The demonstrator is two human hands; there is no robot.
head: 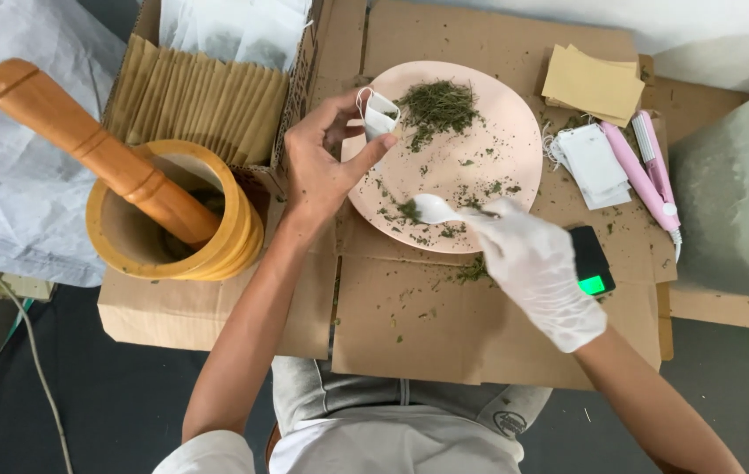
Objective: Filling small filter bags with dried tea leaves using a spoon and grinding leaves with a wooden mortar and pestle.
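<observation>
Thin white paper sachet (379,114): light, floppy, tears easily; left hand (322,162) pinches its open mouth over pink plate (515,123); gloved right hand (537,268) grips white spoon (434,209) loaded with dried herb; best held at rim edges.

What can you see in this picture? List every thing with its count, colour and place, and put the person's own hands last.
plate: one, pale pink, centre of the cardboard
dried herb: one green pile, top of the plate, crumbs scattered around
spoon: one, white, over the plate's near edge
small bag: one, white, open, at the plate's left rim
mortar: one, wooden, left
pestle: one, wooden, leaning in the mortar
paper envelopes: a few, tan, upper right
sealer: one, pink, right
scale: one, black, partly behind the gloved hand
left hand: bare, holds the small bag
right hand: white glove, holds the spoon
</observation>
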